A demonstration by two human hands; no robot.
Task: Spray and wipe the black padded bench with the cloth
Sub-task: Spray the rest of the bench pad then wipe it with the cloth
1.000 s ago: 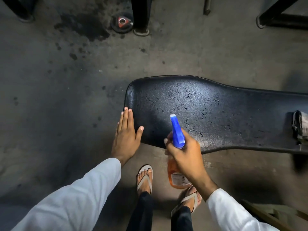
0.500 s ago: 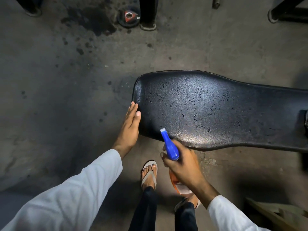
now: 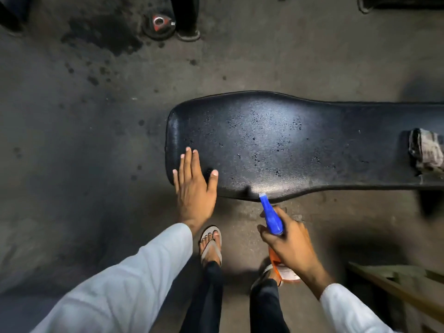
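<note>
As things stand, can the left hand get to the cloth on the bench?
Probably not without a step or a lean. The left hand lies flat on the bench's near-left end; the cloth sits at the far right edge of view. Nothing blocks the pad between them, but the right hand with the spray bottle is nearer.

— What's different from a moment ago?
— The left hand [image 3: 194, 186] was edge-on against the end of the bench [image 3: 276, 140]; now it lies flat, fingers spread over the near corner.
— And the spray bottle [image 3: 272, 218]?
— The right hand [image 3: 288, 239] has drawn it back and lower; its nozzle now sits at the bench's near edge. The cloth [image 3: 426, 150] is back in view at the right.
</note>
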